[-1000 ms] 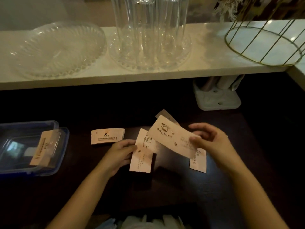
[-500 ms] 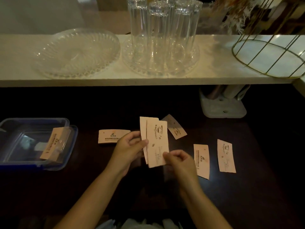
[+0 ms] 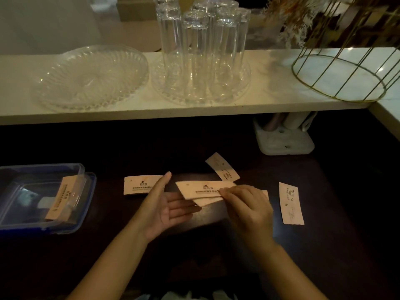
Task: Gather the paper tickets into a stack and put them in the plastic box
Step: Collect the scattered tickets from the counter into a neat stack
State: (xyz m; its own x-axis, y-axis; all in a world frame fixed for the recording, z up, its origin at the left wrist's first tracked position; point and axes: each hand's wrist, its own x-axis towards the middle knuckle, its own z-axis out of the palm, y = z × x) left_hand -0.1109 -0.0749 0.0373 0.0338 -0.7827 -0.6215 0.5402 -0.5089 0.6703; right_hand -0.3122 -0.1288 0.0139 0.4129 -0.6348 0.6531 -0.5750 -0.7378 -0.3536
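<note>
Over the middle of the dark counter [image 3: 324, 245], the right hand [image 3: 249, 208] has its grip clamped on a small stack of tickets [image 3: 201, 190], thumb and fingertips pinching the stack's right end; at least 2 tickets show, fanned slightly apart at their left ends. The left hand [image 3: 164, 207] lies open, palm turned up, fingers spread apart and holding nothing, its fingertips just under the lower ticket's left corner; whether they touch it I cannot tell.

3 loose tickets lie flat on the counter: 1 ticket [image 3: 138, 185] just left of the left hand's thumb, a tilted ticket [image 3: 223, 167] just behind the held stack, and an upright ticket [image 3: 291, 203] toward the counter's right edge.

At the counter's left edge sits the clear plastic box [image 3: 13, 169] on its blue lid [image 3: 91, 202], with 1 ticket [image 3: 61, 198] leaning inside it.

Along the white shelf [image 3: 270, 98] at the counter's back edge stand a glass plate [image 3: 91, 76], a cluster of tall glasses [image 3: 201, 50] on a second plate, and a gold wire basket [image 3: 339, 81]. A white holder [image 3: 285, 144] sits under the shelf.
</note>
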